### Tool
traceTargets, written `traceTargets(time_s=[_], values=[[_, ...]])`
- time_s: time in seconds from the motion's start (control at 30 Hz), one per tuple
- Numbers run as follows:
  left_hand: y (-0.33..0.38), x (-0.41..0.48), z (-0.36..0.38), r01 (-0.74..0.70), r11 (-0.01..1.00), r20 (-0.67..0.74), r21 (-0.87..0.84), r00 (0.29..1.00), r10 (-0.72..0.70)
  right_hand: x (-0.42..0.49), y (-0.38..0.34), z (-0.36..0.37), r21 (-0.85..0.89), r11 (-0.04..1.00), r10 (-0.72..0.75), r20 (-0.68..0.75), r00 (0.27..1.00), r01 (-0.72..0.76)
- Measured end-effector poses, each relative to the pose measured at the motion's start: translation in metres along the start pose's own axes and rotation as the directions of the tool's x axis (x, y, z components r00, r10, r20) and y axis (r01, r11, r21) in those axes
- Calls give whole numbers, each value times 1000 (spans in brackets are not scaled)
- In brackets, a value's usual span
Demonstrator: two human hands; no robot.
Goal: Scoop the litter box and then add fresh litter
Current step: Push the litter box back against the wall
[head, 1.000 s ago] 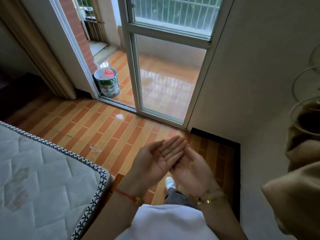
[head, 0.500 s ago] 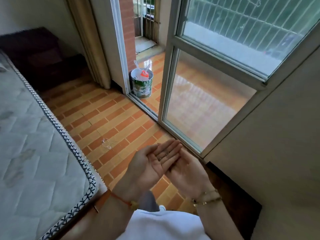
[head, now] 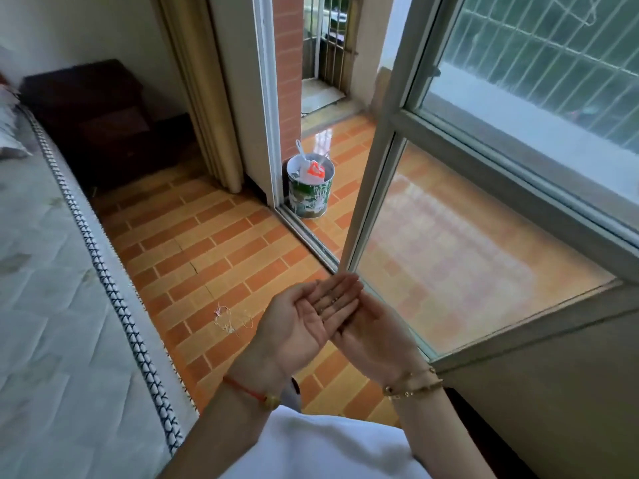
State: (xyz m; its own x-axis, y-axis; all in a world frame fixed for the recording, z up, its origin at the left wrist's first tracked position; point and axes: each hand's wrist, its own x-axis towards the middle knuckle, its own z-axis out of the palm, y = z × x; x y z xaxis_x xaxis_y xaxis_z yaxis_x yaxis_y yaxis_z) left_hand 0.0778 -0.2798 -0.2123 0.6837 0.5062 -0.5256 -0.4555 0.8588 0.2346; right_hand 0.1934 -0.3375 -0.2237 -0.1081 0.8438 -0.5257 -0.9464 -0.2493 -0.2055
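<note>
My left hand is held palm up in front of me, fingers flat and together, lying across the fingers of my right hand, which is also palm up. Neither hand holds anything. A few tiny specks lie on the left fingers. On the balcony floor just past the open sliding door stands a green and white bucket with a white scoop handle and a white bag with an orange mark sticking out. No litter box is in view.
A quilted mattress fills the left side. The brick-pattern tile floor runs between it and the sliding glass door. A beige curtain and dark furniture stand at the back left. A small scrap lies on the tiles.
My view has swung left and come closer to the door, so the bucket now sits nearer the middle. My hands stay palm up and overlapped in the same pose.
</note>
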Motion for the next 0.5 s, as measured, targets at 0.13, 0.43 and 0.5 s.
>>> traceTargets(time_s=[0.13,0.43,0.5], values=[[81,44,16,-22,998,-14,59,1000,23,78,-25,46,-61,998,-6,-13,1000,5],[214,137,39,2,998,-38,68,999,1,217,-81,115,-38,999,-7,-38,999,5],[235,159,43,3,998,-43,59,999,0,241,-95,127,-59,998,-11,-34,999,9]])
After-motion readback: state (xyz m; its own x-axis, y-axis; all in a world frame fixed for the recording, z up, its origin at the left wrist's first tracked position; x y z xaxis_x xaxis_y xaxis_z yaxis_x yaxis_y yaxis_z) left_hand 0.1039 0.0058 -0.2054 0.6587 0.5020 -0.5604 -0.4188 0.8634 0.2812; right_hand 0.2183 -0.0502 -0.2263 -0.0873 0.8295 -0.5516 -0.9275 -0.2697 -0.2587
